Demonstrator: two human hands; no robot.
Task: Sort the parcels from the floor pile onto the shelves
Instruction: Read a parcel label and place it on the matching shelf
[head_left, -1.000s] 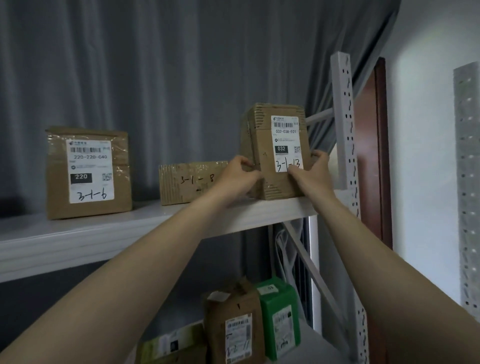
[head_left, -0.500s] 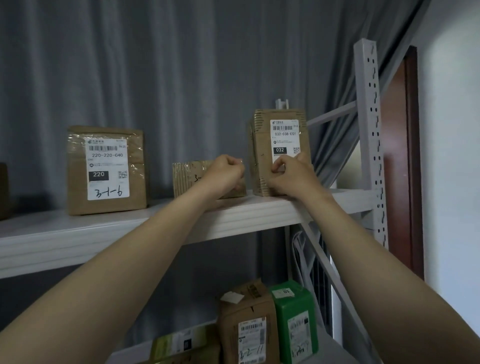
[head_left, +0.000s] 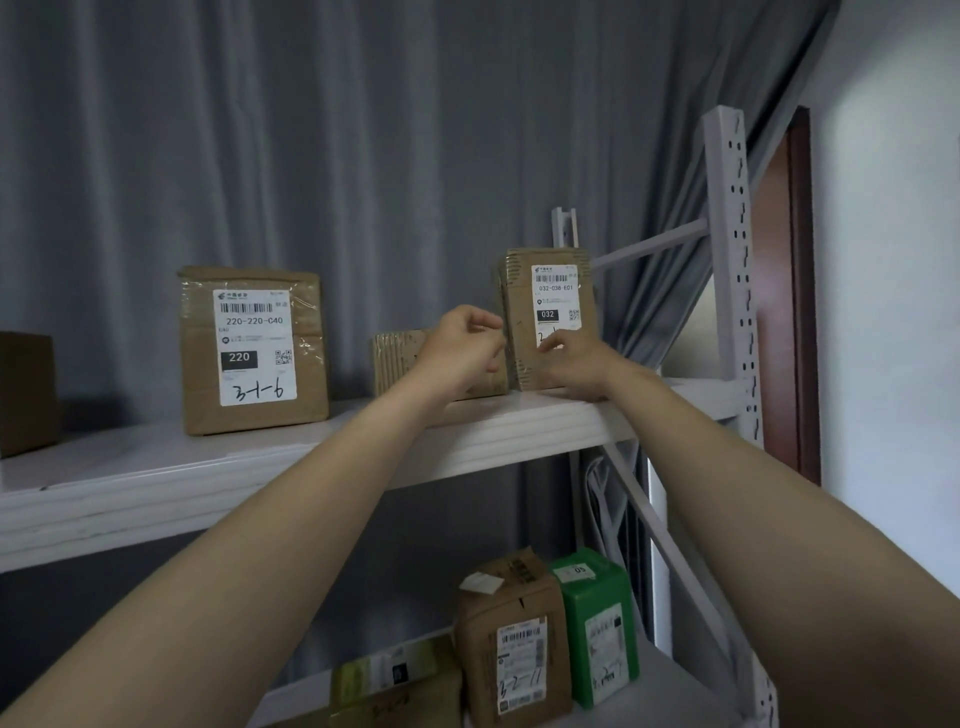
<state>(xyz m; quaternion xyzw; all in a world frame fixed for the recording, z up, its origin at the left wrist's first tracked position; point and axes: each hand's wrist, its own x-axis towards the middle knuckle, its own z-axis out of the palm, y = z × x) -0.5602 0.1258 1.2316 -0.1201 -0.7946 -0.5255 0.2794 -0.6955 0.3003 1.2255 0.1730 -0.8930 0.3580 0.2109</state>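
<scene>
A tall brown parcel (head_left: 555, 291) with a white label stands upright at the right end of the upper white shelf (head_left: 519, 431). My right hand (head_left: 571, 358) is curled in front of its lower label and hides the handwritten number; whether it touches the cardboard I cannot tell. My left hand (head_left: 462, 343) is curled just left of the parcel's edge and holds nothing. Behind the left hand lies a low flat brown parcel (head_left: 395, 358), partly hidden.
A larger labelled parcel (head_left: 254, 353) marked 220 and a plain brown box (head_left: 26, 389) stand further left on the upper shelf. Below are a brown parcel (head_left: 511, 639), a green box (head_left: 597, 623) and a flat yellow-green one (head_left: 384, 670). A white perforated upright (head_left: 730, 260) closes the right end.
Both hands have let go of the tall parcel's sides and drawn back, curled in front of it. The parcel now stands on the shelf, and the view has shifted right.
</scene>
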